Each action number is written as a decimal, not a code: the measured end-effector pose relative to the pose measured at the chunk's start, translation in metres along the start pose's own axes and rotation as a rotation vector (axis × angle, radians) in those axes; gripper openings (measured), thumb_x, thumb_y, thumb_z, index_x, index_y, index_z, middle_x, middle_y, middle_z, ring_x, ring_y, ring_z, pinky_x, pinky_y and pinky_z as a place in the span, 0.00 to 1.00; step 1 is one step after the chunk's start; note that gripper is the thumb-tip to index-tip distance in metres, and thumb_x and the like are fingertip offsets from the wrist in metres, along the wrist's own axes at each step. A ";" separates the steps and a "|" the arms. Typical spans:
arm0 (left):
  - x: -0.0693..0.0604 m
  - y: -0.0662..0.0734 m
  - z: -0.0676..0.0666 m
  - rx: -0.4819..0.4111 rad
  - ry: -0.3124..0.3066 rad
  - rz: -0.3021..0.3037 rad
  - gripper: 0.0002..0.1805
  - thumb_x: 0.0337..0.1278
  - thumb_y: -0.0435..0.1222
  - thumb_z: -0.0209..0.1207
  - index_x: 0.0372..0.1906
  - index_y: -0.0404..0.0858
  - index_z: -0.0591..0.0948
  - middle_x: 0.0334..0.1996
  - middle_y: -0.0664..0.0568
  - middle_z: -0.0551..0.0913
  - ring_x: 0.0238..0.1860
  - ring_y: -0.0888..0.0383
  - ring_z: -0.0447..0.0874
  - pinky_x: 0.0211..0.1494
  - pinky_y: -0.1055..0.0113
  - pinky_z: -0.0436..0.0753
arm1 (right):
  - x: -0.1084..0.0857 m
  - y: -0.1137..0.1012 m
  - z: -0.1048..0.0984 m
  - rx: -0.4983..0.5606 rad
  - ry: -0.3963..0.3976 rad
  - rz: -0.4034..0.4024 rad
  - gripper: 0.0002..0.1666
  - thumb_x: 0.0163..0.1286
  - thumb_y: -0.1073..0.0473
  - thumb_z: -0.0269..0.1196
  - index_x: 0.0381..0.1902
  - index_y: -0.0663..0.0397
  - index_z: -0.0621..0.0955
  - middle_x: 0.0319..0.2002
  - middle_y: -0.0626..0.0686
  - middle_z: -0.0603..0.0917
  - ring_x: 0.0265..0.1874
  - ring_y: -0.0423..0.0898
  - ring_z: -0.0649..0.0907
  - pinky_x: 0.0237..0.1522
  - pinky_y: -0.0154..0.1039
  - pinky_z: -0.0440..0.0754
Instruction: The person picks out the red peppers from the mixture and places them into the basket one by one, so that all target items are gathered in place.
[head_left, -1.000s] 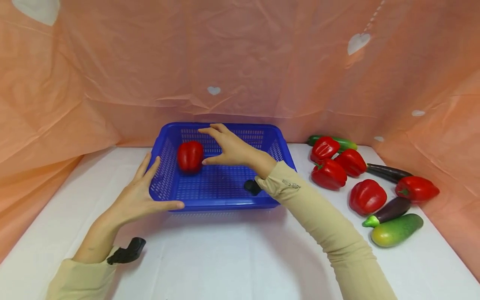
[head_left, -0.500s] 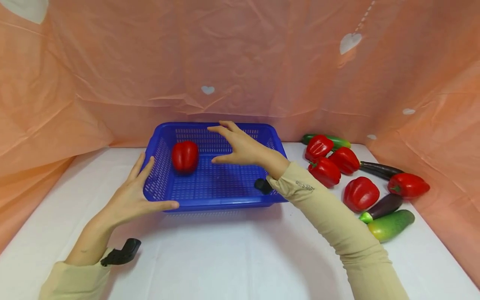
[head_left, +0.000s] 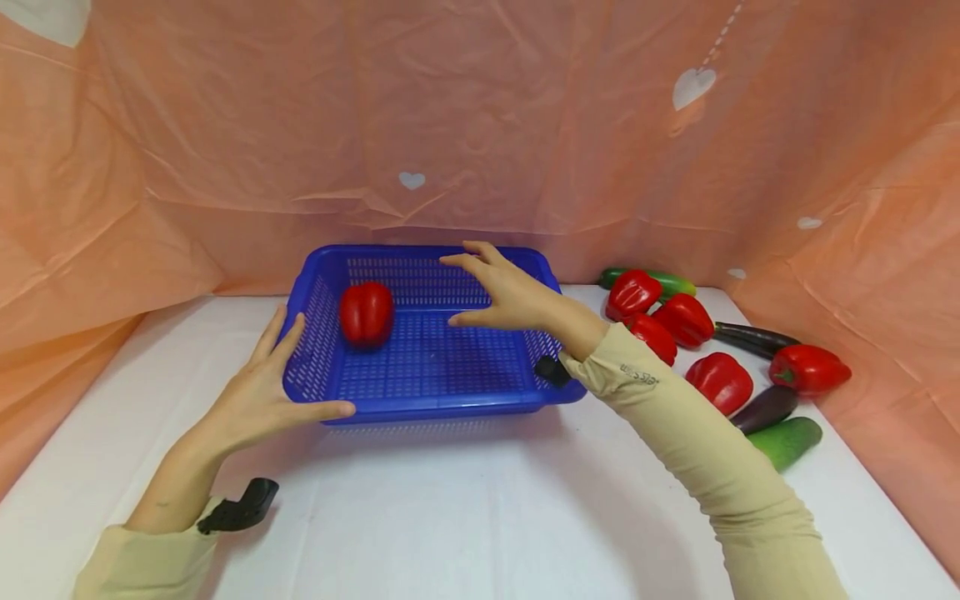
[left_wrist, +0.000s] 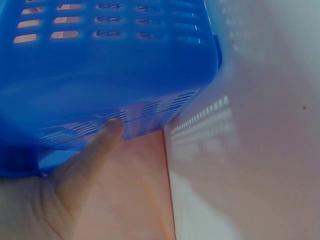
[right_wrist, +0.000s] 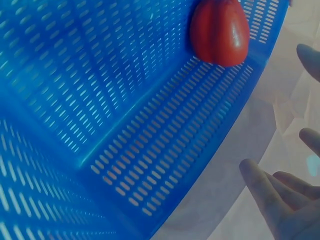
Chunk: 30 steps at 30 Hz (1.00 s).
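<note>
A blue plastic basket (head_left: 450,406) with slotted walls stands in the middle of the white table. One red bell pepper (head_left: 366,314) sits inside it, near the left wall. My left hand (head_left: 258,400) touches the basket at its front left corner, fingers and thumb spread along the outside. In the left wrist view, one digit of that hand lies against the slotted wall (left_wrist: 150,107). Over the basket's right half hovers my right hand (head_left: 510,292), fingers spread apart and holding nothing. The right wrist view has the bell pepper (right_wrist: 220,32) at a distance from the fingertips (right_wrist: 250,170).
To the right lie several red bell peppers (head_left: 720,383), a dark eggplant (head_left: 768,408), a long dark eggplant (head_left: 753,339) and a green cucumber (head_left: 787,442). Another green vegetable (head_left: 671,283) lies behind. An orange cloth (head_left: 480,125) hangs along the back and sides.
My right hand has moved right, away from the bell pepper in the basket. The head view has shifted slightly. My left hand stays at the basket's corner.
</note>
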<state>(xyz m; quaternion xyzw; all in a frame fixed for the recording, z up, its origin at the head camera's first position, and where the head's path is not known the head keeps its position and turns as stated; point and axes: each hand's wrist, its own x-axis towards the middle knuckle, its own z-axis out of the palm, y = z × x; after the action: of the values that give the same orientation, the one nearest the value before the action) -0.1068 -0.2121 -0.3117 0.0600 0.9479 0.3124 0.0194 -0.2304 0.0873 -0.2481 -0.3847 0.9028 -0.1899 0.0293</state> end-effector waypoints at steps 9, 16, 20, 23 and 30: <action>0.000 0.001 0.000 -0.006 -0.002 -0.007 0.70 0.37 0.60 0.71 0.76 0.43 0.35 0.76 0.51 0.23 0.67 0.21 0.49 0.58 0.25 0.59 | -0.019 0.005 -0.008 -0.001 0.030 0.011 0.47 0.59 0.46 0.70 0.71 0.50 0.64 0.72 0.65 0.54 0.71 0.61 0.60 0.69 0.56 0.64; 0.000 -0.001 0.000 0.004 -0.001 -0.002 0.70 0.37 0.60 0.71 0.76 0.44 0.35 0.76 0.52 0.23 0.67 0.20 0.49 0.58 0.25 0.59 | -0.035 0.010 -0.012 0.047 0.057 0.053 0.46 0.58 0.48 0.70 0.71 0.50 0.64 0.73 0.63 0.53 0.61 0.58 0.74 0.63 0.54 0.72; 0.000 -0.001 0.000 0.007 0.000 0.001 0.70 0.37 0.60 0.71 0.76 0.44 0.34 0.76 0.51 0.23 0.67 0.20 0.49 0.58 0.25 0.59 | -0.043 0.014 -0.015 0.082 0.073 0.063 0.46 0.58 0.49 0.70 0.71 0.50 0.64 0.73 0.63 0.52 0.55 0.57 0.79 0.60 0.52 0.76; 0.000 -0.002 0.000 0.006 0.001 0.005 0.70 0.37 0.59 0.71 0.76 0.44 0.34 0.76 0.51 0.23 0.67 0.20 0.48 0.58 0.25 0.59 | -0.050 0.018 -0.018 0.080 0.073 0.070 0.46 0.59 0.49 0.70 0.72 0.49 0.64 0.74 0.62 0.52 0.61 0.58 0.75 0.62 0.54 0.74; 0.001 -0.002 0.000 -0.004 -0.004 0.009 0.70 0.38 0.59 0.71 0.76 0.43 0.34 0.76 0.51 0.22 0.68 0.20 0.47 0.57 0.24 0.59 | -0.069 0.030 -0.019 0.060 0.076 0.103 0.43 0.61 0.49 0.68 0.71 0.46 0.65 0.74 0.60 0.52 0.71 0.60 0.62 0.64 0.62 0.68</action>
<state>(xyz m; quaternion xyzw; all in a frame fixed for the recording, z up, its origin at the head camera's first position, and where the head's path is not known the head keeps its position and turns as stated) -0.1076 -0.2134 -0.3130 0.0648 0.9470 0.3141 0.0199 -0.2062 0.1609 -0.2475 -0.3293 0.9158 -0.2295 0.0161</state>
